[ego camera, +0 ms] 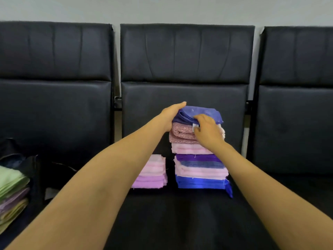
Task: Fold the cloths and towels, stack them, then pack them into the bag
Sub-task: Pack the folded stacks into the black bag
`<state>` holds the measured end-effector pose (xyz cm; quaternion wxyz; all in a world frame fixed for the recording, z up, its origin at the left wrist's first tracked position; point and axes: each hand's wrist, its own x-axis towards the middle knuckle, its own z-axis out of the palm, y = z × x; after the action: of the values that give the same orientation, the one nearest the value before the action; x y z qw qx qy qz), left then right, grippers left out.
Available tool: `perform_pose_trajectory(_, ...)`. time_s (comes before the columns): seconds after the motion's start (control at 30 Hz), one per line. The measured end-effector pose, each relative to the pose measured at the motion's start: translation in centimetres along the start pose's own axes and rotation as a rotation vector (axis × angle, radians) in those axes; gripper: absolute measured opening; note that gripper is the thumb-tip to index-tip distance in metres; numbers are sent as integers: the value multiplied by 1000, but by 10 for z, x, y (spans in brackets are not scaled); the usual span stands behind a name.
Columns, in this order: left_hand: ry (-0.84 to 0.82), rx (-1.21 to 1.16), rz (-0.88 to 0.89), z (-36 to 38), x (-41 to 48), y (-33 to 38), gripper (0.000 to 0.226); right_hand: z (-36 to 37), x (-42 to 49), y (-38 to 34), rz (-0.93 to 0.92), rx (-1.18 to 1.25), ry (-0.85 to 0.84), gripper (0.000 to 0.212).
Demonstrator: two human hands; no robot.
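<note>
Between our left fingers and our right fingers sits the blue cloth, on top of the tall stack: the left ones lie straight against its side, the right ones curl over its front fold.

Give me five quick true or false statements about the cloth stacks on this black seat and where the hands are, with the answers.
1. The left hand and the right hand both touch the tall stack. True.
2. The top cloth of the tall stack is green. False: it is blue-purple.
3. A shorter stack of pink and lilac cloths sits just left of the tall stack. True.
4. The bottom cloth of the tall stack is pink. False: it is bright blue.
5. The green-topped stack lies at the far right. False: it is at the far left edge.
</note>
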<state>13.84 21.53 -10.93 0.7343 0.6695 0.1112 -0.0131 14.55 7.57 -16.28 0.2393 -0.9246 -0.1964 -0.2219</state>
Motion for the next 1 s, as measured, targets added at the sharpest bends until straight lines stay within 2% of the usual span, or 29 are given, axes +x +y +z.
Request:
perform_pose_trajectory(0.1,78,47,33,5,21,-8,65,9,-7,8,-66,38,95,39)
perform_pose_trajectory(0.13,102,59,63,6,29,-13,65,11,-9,10,-55,62,123,39)
perform_pose_trajectory(0.23,72,32,168,11,16,-11,31,10,-9,8,-20,139,258,32)
perform_pose_trajectory(0.3,10,-74,210,11,-4,-3,19,2,-8,-1,55,225,370,25)
perform_pose_trajectory(0.4,-74,-226,172,-3,-24,4,9,-19,-4,-23,217,519,433,19)
perform_pose_trajectory(0.47,-77,-263,159,-23,-39,4,13,-28,-4,-41,308,698,421,21)
perform_pose_trajectory(0.53,-44,-327,167,-50,-52,1,12,-31,-4,-58,380,845,343,36)
perform_pose_trajectory(0.6,-25,-382,154,-83,-60,-5,13,-26,-3,-75,434,1018,188,49)
perform_pose_trajectory(0.7,52,-375,89,-132,-69,-21,13,-4,-5,-103,486,1207,-56,41)
perform_pose_trajectory(0.77,125,-282,15,-157,-68,-39,16,21,-11,-118,506,1103,-121,37)
perform_pose_trajectory(0.83,193,-139,-50,-173,-61,-58,25,44,-21,-126,487,892,-153,47)
perform_pose_trajectory(0.9,261,-33,-86,-179,-57,-76,20,64,-33,-128,430,686,-175,53)
perform_pose_trajectory(1.0,282,-43,-151,-180,-45,-102,26,90,-49,-122,364,474,-207,33)
